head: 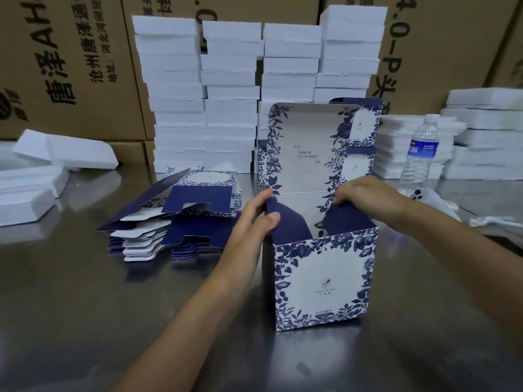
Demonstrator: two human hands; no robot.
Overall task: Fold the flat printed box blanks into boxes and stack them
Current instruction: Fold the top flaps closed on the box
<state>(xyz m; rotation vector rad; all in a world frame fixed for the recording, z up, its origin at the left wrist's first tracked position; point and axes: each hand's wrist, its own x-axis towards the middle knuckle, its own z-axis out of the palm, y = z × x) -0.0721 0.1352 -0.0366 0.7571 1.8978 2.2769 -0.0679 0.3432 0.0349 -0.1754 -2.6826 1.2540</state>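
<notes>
The half-formed printed box [322, 278] stands upright on the steel table [85, 292], right of the frame's centre, its decorated front panel facing the camera and its mouth open upward. Its lid [308, 145] rises from the back edge, toward the top of the frame, with the printed inside facing the viewer.

Both hands meet the box at its top rim, one on each side. The left hand [254, 219] comes in from the lower left and pinches the dark blue left side flap [291, 222] between thumb and fingers at the rim's left corner. The right hand [365, 193] reaches from the right edge of the frame, fingers curled over the top of the right side flap [348, 219]. Both flaps lean inward over the opening, sloping down toward each other along the box's left-to-right axis.

What the next move seems to turn on is that the lid hinges behind the two flaps, farther up the frame than either hand. The flaps probably need to lie down first so the lid can swing forward over them. Neither hand is plainly nearer to the lid.

The stack of flat blanks [181, 216] lies left of the box, just beyond the left hand, which looks better placed to take the next one. Two finished boxes [363, 128] are stacked behind the lid, up and to the right.
</notes>
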